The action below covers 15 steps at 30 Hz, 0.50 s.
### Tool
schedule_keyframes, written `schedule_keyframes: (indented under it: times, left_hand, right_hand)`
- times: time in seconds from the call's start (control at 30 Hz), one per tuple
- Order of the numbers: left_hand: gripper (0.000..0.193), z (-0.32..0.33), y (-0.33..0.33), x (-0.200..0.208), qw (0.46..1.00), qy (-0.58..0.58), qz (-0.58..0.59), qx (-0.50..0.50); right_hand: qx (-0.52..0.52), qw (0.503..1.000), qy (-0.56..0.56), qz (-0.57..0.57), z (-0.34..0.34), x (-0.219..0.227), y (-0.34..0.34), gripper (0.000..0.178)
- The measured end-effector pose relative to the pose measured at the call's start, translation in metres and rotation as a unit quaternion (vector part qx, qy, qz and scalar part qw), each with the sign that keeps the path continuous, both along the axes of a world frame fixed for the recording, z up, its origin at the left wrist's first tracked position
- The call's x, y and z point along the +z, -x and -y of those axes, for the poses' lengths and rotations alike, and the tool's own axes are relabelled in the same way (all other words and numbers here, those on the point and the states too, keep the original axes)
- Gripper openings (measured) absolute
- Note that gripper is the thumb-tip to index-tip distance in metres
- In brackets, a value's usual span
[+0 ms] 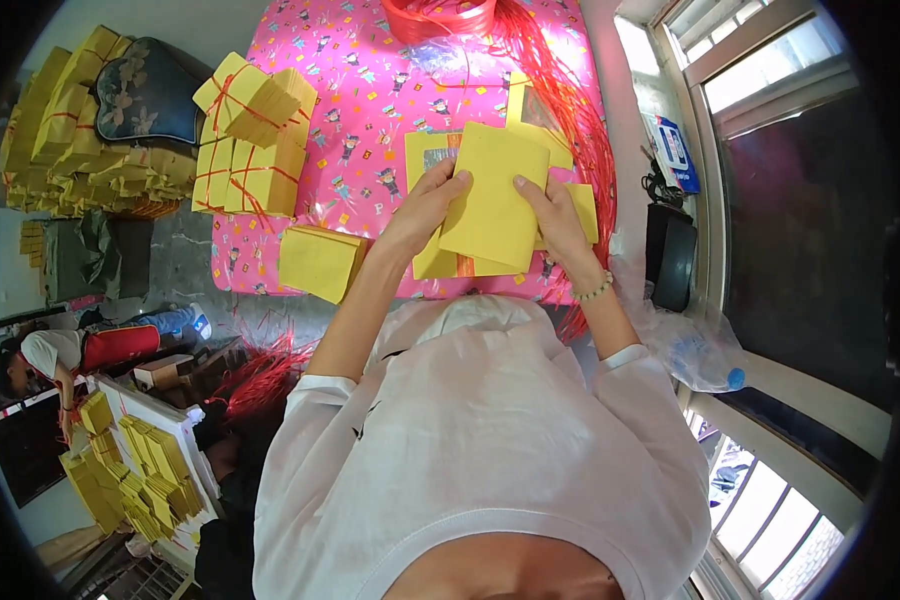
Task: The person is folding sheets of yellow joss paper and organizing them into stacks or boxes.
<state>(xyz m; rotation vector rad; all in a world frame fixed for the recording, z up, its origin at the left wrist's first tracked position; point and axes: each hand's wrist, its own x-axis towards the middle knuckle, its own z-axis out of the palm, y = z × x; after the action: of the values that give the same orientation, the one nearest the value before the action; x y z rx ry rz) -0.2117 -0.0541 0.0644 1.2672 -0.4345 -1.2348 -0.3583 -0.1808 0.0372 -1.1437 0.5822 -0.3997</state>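
Both my hands hold a flat yellow paper envelope [498,195] over the near part of the table. My left hand [427,208] grips its left edge, thumb on top. At the right edge, my right hand [558,212] pinches it, also thumb up; a bead bracelet circles that wrist. Beneath lies another yellow paper piece [432,262] with an orange strip and a silvery patch, partly covered. More yellow pieces stick out on the right [583,208] and behind, where one [522,108] has a see-through window. Left of my left forearm sits a low stack of yellow envelopes [318,262].
Red-tied yellow bundles [262,180] stand on the pink patterned tablecloth [355,120]. Red string [570,110] trails from a red tub [440,22] along the right side. A person [80,350] works at a white table of yellow stacks at lower left. Windows line the right.
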Motion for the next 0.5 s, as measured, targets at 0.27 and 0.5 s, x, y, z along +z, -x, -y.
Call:
schedule_keyframes:
  times: [0.27, 0.5]
  left_hand:
    - [0.033, 0.002, 0.001, -0.003, 1.0, -0.02, -0.018, 0.005]
    - [0.031, 0.004, 0.001, -0.011, 1.0, -0.011, 0.007, 0.006]
  right_hand:
    - [-0.011, 1.0, -0.009, 0.012, -0.002, -0.002, 0.001, 0.031]
    - [-0.016, 0.995, 0.098, 0.03, -0.001, -0.003, 0.001, 0.031]
